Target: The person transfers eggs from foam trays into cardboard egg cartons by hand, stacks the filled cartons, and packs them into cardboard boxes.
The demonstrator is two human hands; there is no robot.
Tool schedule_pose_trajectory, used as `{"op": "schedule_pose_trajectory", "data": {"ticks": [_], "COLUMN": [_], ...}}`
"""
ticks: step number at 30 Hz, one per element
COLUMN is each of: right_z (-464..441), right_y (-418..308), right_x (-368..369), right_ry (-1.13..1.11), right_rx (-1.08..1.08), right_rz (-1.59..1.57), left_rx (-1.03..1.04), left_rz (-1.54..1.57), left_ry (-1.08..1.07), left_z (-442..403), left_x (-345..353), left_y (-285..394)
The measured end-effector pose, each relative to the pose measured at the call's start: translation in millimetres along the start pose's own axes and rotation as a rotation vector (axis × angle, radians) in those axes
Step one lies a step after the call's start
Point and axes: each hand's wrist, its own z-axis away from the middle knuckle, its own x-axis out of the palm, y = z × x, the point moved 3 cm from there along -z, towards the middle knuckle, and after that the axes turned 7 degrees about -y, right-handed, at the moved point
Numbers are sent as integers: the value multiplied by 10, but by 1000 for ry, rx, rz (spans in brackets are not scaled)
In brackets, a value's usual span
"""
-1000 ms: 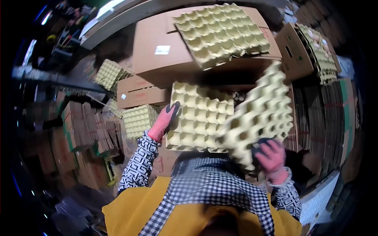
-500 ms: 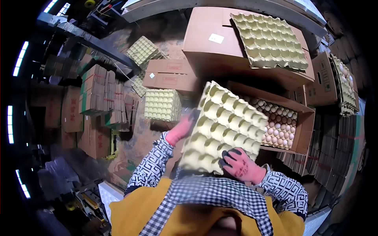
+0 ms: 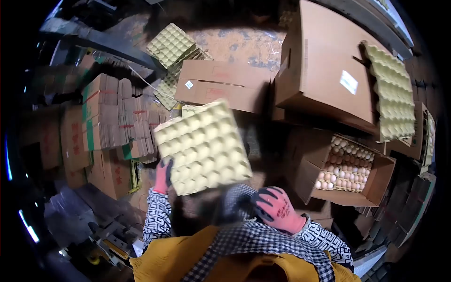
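Left hand (image 3: 163, 177) pinches a tray (image 3: 204, 148) at its edge, best held level; whether the bent-fingered right hand (image 3: 279, 210) grips anything is unclear.

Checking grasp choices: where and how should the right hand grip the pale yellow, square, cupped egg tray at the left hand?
Probably the right-hand rim of the egg tray, with the right hand coming from the right, thumb above, fingers below: that edge looks straight and uncovered; the left hand is at the opposite edge.

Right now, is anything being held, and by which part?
Egg tray: left hand has it by its left edge, toward the near corner. Right hand is off it.
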Motion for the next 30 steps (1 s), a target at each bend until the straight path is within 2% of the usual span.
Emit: {"op": "schedule_pose_trajectory", "data": {"ticks": [2,3,4,6,10,12,14,15,16,18,20,22,23,24,25,26,27,28,29,30], "right_z": [-196,-246,-282,-313,-249,-255,-288,-306,-310,-322,-269,105,410,777,1117,1466,1784,1991,2376,2480], "right_y": [328,427,534,663,938,1036,1073,1072,1037,908,757,704,719,820,1030,1288,1570,1816,2266,2430], "right_x": [329,471,602,801,1125,1185,1102,1029,946,702,317,-191,-424,-540,-696,-804,-1062,-1050,-837,-697], "right_ry": [-17,-16,-13,-58,-174,-209,-170,-158,-141,-29,101,313,535,766,981,1234,1336,1755,1733,1993], "right_rx": [160,204,244,313,447,502,544,570,599,537,425,406,458,621,782,986,896,702,756,576], "right_rz": [77,39,7,-12,22,17,17,25,29,-59,-98,35,66,152,86,-101,-534,-997,-1068,-1526], "left_rx": [86,141,146,205,201,104,-198,-9,65,346,412,276,344,416,497,565,736,899,891,881], "left_rz": [-260,-536,-667,-613,-597,-1199,-1431,-1365,-1291,-1152,-850,-868,-922,-980,-980,-981,-924,-851,-854,-862], "left_ry": [72,78,10,-113,-236,-149,92,307,463,476,147,-219,-410,-590,-802,-1007,-1220,-1430,-1503,-1576], "left_z": [-492,-780,-1004,-1721,-2831,-3179,-3265,-3164,-3026,-2725,-2296,-1814,-1366,-816,-310,185,590,944,1289,1608], "left_x": [-496,-570,-601,-719,-446,-382,-405,-314,-180,101,594,1215,1689,2213,2713,3136,3556,3920,4316,4742], "left_y": [24,107,103,-202,-722,-963,-1119,-1007,-931,-802,-704,-760,-605,-357,-142,10,132,226,215,147]}}
